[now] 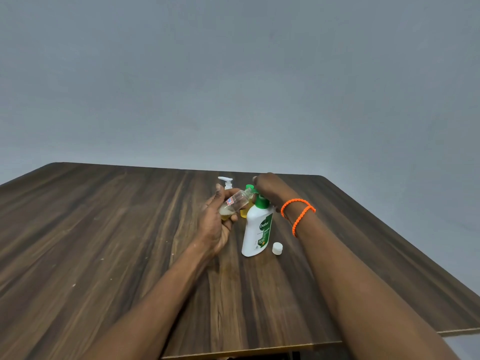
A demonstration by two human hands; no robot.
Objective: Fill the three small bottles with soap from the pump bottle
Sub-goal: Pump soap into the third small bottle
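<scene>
Just right of the frame's centre, my left hand [217,224] grips a small clear bottle [235,203], fingers curled round its lower end; the bottle is tilted, neck up and to the right, with a little yellowish soap pooled at its low end. Its mouth sits at the green pump head of the white Dettol pump bottle [255,229], which stands upright on the dark wooden table [117,229]. My right hand [268,185], an orange cord bracelet [298,213] at its wrist, rests on top of that pump head; I cannot tell how its fingers lie. Behind the pump bottle I see a yellow-filled small bottle [245,213], mostly hidden, and further back a white-pump small bottle [226,182]. A white cap [277,248] lies on the table just right of the pump bottle's base.
</scene>
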